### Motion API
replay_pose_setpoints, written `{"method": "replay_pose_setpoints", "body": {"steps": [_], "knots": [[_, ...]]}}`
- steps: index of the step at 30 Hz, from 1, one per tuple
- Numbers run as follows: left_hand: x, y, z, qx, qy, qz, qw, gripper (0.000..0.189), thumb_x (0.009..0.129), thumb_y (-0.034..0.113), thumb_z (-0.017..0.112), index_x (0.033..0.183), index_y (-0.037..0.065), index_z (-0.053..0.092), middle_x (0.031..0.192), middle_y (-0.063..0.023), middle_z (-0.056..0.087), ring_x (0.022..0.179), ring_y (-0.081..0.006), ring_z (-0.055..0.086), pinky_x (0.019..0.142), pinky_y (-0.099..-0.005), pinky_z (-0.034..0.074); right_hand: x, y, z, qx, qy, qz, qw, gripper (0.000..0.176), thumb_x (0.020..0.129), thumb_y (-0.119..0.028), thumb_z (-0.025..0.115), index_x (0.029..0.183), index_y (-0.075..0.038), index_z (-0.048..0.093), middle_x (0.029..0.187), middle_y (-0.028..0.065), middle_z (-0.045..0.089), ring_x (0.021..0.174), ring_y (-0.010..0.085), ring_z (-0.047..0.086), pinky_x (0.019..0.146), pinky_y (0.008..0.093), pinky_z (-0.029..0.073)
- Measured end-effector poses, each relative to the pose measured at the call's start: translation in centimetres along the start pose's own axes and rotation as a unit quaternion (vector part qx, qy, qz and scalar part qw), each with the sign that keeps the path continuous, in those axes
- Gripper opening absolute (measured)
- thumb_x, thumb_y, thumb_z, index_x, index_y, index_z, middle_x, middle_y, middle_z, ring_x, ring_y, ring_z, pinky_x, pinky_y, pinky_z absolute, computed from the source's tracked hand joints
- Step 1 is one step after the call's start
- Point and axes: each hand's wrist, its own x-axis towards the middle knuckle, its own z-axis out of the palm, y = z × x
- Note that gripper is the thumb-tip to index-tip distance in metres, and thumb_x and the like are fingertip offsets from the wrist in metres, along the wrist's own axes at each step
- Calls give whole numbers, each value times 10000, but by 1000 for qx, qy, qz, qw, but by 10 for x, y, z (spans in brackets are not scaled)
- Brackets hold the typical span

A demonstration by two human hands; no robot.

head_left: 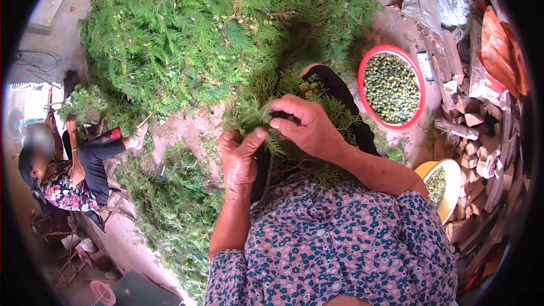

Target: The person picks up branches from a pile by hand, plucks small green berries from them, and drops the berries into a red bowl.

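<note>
Over my lap, my left hand (241, 156) is closed, thumb against the curled fingers, on a green arborvitae sprig (253, 114). My right hand (303, 124) pinches at the same sprig with thumb and forefinger, its fingertips close to those of the left. Whatever small part lies between the right fingertips is too small to make out. More leafy branches (334, 107) with a few pale cones rest across my dark trousers, partly under the right hand.
A large heap of cut branches (181, 39) lies in front, more cuttings (175, 204) at left. A red-rimmed basin (362, 88) of green cones stands at right, a yellow basin (453, 184) beside stacked firewood (470, 158). Another person (73, 175) sits at left handling a branch.
</note>
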Motion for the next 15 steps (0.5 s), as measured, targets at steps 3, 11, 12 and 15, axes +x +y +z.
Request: {"method": "replay_pose_setpoints", "body": {"steps": [3,11,12,15], "knots": [[-4,0,12,-46,19,12,999,267,706,-27,673,958,2,591,890,-60,625,758,-131,574,675,-247,456,4,9,-1,-111,14,-158,981,172,785,-66,573,933,20,559,756,108,550,665,202,556,600,290,435],[-4,-9,9,40,37,42,998,254,713,38,685,949,18,591,858,-43,617,748,-137,562,724,-257,443,2,3,-6,-18,-33,-6,999,175,776,-102,595,909,7,563,797,129,549,727,243,559,634,328,433],[-4,-10,11,41,35,40,998,254,713,38,685,949,18,591,858,-43,617,748,-137,562,724,-257,443,1,4,-6,-18,-31,-6,999,175,776,-102,595,909,7,563,797,129,549,727,243,559,634,328,433],[-2,-12,15,33,30,70,997,316,714,66,692,998,13,565,914,-53,609,834,-127,542,839,-282,395,-3,12,-6,-227,41,-183,956,213,773,-131,613,942,-8,572,823,137,563,736,234,570,653,345,440]]}}
